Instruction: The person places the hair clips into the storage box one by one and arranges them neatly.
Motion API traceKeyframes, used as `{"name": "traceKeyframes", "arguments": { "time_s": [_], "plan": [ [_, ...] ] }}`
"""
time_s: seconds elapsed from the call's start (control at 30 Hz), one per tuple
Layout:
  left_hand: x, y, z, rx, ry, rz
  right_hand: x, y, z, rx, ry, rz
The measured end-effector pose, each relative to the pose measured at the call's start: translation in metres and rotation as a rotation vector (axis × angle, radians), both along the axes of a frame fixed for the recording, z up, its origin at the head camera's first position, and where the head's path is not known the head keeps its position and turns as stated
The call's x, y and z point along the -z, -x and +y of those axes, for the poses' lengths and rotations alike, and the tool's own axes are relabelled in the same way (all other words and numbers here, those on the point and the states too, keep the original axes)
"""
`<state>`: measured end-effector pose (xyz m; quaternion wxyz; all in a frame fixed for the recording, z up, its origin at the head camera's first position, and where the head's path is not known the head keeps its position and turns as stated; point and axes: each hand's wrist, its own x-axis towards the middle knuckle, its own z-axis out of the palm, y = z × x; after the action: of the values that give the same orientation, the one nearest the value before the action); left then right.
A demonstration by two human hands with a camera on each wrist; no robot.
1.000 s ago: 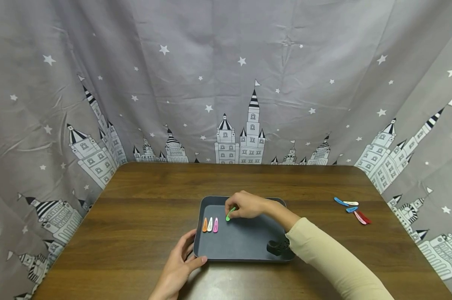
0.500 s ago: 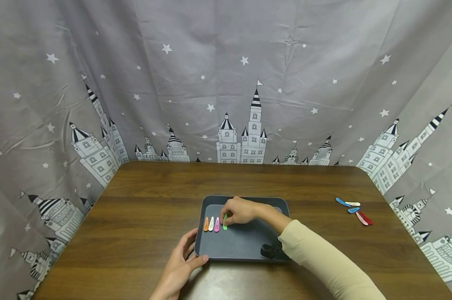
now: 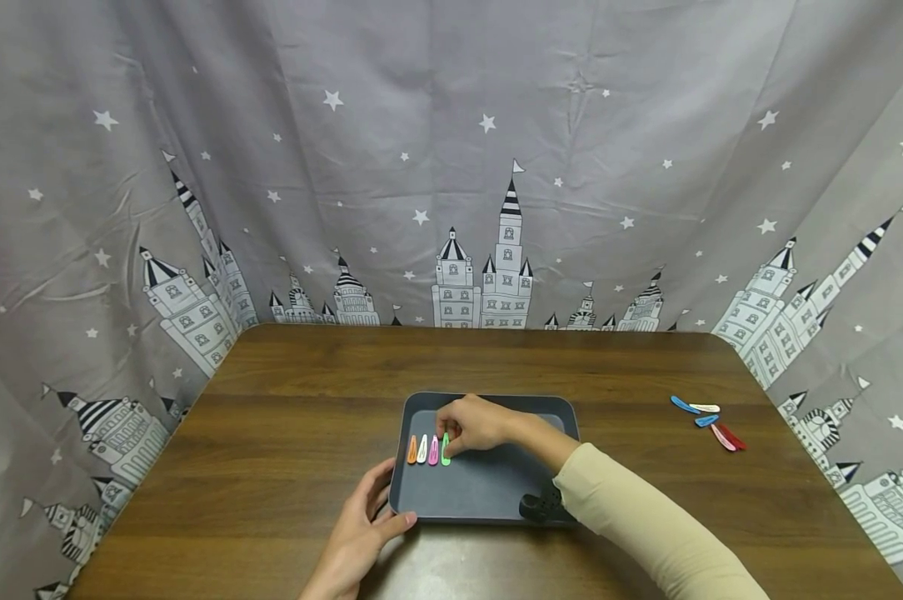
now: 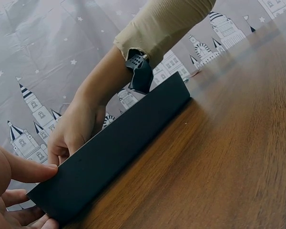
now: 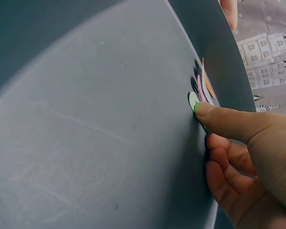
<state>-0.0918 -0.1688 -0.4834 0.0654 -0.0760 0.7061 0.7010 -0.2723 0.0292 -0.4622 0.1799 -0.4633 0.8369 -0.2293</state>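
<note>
A grey rectangular tray [image 3: 481, 497] lies on the table. Inside it, toward the left, an orange hair clip [image 3: 411, 451], a white hair clip [image 3: 422, 450] and a pink hair clip [image 3: 433, 452] form an upright row. My right hand [image 3: 477, 422] pinches a green hair clip [image 3: 446, 459] at the right end of that row, close over the tray floor. In the right wrist view, the thumb covers part of the green clip. My left hand [image 3: 357, 521] grips the tray's near-left corner; the left wrist view has its thumb on the rim and fingers round the side.
To the right on the wooden table [image 3: 309, 383] lie loose hair clips: a blue one [image 3: 684, 405], a cream one [image 3: 705, 408], a second blue one, a pink one [image 3: 721, 437] and a red one [image 3: 732, 437]. A grey castle-print curtain [image 3: 361, 167] hangs behind.
My right hand has moved left and toward me with the green clip, turning it from slanted to upright beside the pink one. The left hand keeps its grip on the tray.
</note>
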Motion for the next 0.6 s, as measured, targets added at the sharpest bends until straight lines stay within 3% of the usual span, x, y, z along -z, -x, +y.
{"name": "traceKeyframes", "arguments": {
  "time_s": [0.6],
  "plan": [
    [0.0030, -0.0013, 0.0005, -0.010, -0.007, 0.029, -0.0063, 0.0020, 0.0077, -0.002, -0.015, -0.011]
  ]
}}
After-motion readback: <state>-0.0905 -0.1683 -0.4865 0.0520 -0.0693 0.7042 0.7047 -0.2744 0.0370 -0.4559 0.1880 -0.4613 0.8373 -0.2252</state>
